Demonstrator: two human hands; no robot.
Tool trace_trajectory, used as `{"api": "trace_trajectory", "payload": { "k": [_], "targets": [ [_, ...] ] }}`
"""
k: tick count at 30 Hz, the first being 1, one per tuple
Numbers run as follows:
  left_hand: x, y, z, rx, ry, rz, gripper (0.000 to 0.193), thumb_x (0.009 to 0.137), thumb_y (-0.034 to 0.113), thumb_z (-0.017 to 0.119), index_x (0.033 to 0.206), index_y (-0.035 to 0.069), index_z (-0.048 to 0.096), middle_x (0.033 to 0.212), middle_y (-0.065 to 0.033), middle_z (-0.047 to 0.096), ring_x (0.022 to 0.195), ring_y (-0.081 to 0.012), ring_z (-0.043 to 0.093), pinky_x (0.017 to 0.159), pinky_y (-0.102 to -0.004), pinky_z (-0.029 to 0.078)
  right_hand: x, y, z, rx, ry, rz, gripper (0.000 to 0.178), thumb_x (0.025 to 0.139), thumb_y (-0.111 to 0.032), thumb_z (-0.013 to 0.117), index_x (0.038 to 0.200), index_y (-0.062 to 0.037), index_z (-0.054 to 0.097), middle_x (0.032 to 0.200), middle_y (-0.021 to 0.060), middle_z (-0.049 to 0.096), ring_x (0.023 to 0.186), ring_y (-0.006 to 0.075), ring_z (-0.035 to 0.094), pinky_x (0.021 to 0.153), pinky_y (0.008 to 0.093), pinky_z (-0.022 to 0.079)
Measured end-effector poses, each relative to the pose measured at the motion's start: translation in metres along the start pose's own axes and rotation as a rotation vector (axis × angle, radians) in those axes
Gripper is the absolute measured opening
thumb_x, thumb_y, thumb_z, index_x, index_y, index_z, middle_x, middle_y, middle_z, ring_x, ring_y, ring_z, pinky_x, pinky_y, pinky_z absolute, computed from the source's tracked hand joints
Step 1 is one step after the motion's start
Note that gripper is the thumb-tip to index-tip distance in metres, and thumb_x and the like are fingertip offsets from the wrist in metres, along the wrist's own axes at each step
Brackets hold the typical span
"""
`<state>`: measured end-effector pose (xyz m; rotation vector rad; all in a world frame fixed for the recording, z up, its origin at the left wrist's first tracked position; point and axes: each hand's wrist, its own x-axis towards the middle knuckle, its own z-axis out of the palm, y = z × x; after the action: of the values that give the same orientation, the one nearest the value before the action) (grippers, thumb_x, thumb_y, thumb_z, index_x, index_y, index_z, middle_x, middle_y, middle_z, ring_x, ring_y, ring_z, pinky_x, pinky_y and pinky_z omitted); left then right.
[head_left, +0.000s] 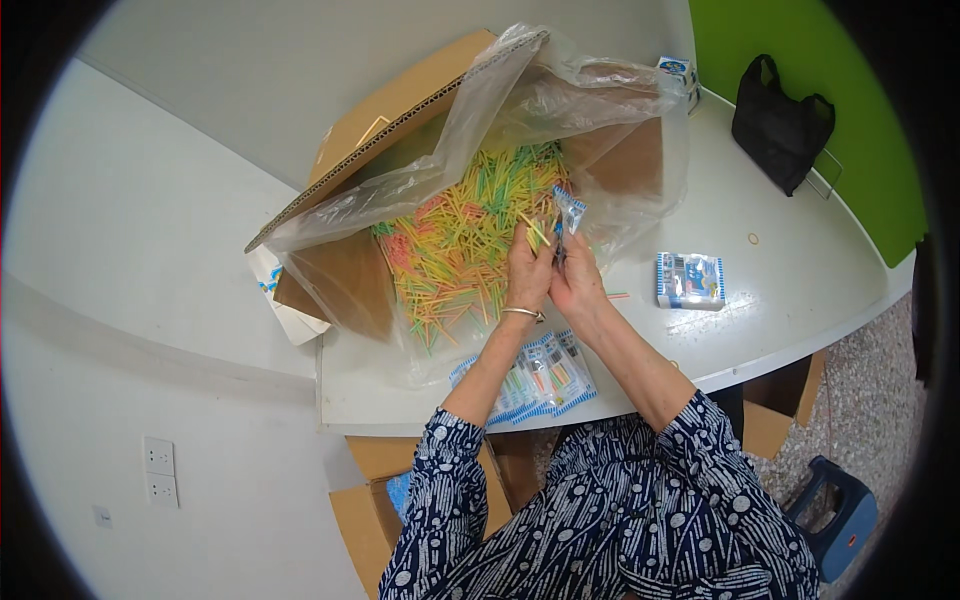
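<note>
My left hand (524, 276) is closed on a small bunch of thin coloured sticks (537, 233), their yellow and pale ends standing up past the fingers. Beside it and touching it, my right hand (578, 278) grips a small clear packet (570, 207) with a blue-and-white striped edge. Both hands are over the near right side of a cardboard box (620, 165) lined with clear plastic film (510, 95). A heap of loose yellow, green, orange and pink sticks (470, 225) fills its bottom. Several striped packets with sticks inside (535, 380) lie below my forearms.
On the white table (770, 300), a stack of striped packets (690, 281) lies to the right, with a rubber band (753, 239) farther back. A black bag (784, 122) hangs by the green panel. Cardboard boxes (365, 515) and a blue stool (845, 515) stand below.
</note>
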<state>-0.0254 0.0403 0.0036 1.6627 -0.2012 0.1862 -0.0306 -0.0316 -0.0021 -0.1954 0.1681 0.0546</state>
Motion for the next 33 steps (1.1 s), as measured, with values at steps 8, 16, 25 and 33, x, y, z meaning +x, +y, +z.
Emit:
{"api": "trace_trajectory", "payload": {
  "k": [8,16,25,33],
  "targets": [
    [0.014,0.018,-0.016,-0.361,0.118,-0.270,0.021,0.093,0.005,0.042,0.113,0.002,0.049,0.101,-0.0091,0.060,0.089,-0.0202,0.061,0.075,-0.0311,0.049,-0.011,-0.026,0.003,-0.401,-0.099,-0.138,0.014,0.090,-0.018,0.058,0.099,-0.0070,0.058,0.092,0.0019,0.063,0.079,0.0086,0.059,0.074,0.0241,0.048],
    [0.040,0.023,-0.057,-0.689,0.133,-0.311,0.018,0.095,0.024,0.047,0.097,0.006,0.048,0.094,-0.0112,0.060,0.090,-0.0269,0.061,0.069,-0.0366,0.049,-0.030,-0.065,-0.008,-0.956,-0.221,0.053,0.017,0.087,-0.021,0.062,0.083,-0.0045,0.064,0.074,-0.0015,0.063,0.064,0.0032,0.054,0.059,0.0189,0.041],
    [0.016,0.064,-0.026,-0.653,-0.004,-0.120,0.028,0.095,0.033,0.049,0.093,0.005,0.049,0.095,-0.0116,0.061,0.096,-0.0276,0.061,0.078,-0.0356,0.050,-0.042,-0.087,-0.017,-0.986,-0.361,0.240,0.021,0.085,-0.021,0.065,0.091,-0.0012,0.068,0.076,-0.0027,0.063,0.068,0.0023,0.054,0.063,0.0174,0.041],
    [-0.013,0.070,-0.001,-0.466,-0.091,-0.130,0.033,0.097,0.036,0.042,0.092,0.004,0.048,0.093,-0.0109,0.060,0.095,-0.0248,0.062,0.077,-0.0346,0.051,-0.044,-0.095,-0.028,-0.971,-0.379,0.250,0.022,0.085,-0.019,0.065,0.093,0.0004,0.069,0.082,0.0004,0.066,0.074,0.0039,0.056,0.068,0.0185,0.043]
  ]
}}
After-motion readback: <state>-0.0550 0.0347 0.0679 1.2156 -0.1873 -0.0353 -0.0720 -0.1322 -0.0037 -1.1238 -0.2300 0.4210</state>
